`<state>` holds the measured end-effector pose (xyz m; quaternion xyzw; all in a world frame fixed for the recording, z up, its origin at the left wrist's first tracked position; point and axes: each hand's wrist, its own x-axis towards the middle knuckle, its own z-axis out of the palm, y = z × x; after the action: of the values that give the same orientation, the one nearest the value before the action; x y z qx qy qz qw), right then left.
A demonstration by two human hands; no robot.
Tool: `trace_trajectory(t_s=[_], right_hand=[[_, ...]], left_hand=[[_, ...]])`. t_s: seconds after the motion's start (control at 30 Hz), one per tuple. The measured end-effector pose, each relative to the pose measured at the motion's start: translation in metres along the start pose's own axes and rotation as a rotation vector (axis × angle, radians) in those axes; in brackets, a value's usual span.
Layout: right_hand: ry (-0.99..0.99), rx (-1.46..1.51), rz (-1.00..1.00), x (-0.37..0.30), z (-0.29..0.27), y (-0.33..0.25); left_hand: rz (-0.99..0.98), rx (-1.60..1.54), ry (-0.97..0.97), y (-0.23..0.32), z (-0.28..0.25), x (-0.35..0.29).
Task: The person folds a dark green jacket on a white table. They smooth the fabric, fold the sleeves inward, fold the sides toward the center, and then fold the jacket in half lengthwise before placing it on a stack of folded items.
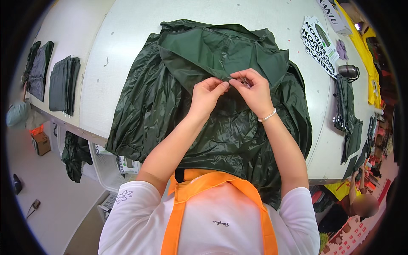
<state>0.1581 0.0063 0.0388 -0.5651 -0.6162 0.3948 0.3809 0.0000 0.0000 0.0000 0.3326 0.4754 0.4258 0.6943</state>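
A large dark green, glossy garment point(146, 104), which looks like a raincoat, lies crumpled over the front of the table and hangs past its near edge. Its upper part is spread so that a wide fold or opening faces away from me. At the near rim of that fold, my left hand point(207, 95) pinches the fabric between thumb and fingers. Close beside it, almost fingertip to fingertip, my right hand point(255, 91) is closed on the same rim. Something small and greyish shows between the right fingers; its kind is unclear.
Folded dark green garments point(63, 85) lie at the left, and more dark ones point(345, 102) at the right. Printed sheets point(318, 44), a dark flask point(348, 71) and yellow cloth point(369, 63) are at the far right. A white crate point(104, 168) stands below the table; another person point(355, 199) is at lower right.
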Motion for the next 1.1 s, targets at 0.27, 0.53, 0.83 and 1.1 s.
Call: trace_trajectory(t_s=[0.27, 0.53, 0.83, 1.1], right_hand=[[-0.037, -0.087, -0.016, -0.001, 0.005, -0.007], [0.005, -0.196, -0.037, -0.02, -0.019, -0.011], [0.054, -0.226, -0.105, -0.017, -0.01, -0.019], [0.034, -0.251, -0.108, -0.015, -0.009, -0.02]], left_hand=[[-0.039, -0.117, -0.105, 0.005, -0.004, 0.002], [-0.061, -0.306, -0.103, 0.001, 0.004, -0.001], [-0.001, -0.241, -0.073, 0.001, 0.013, -0.001], [0.01, -0.206, -0.048, 0.002, 0.013, -0.002]])
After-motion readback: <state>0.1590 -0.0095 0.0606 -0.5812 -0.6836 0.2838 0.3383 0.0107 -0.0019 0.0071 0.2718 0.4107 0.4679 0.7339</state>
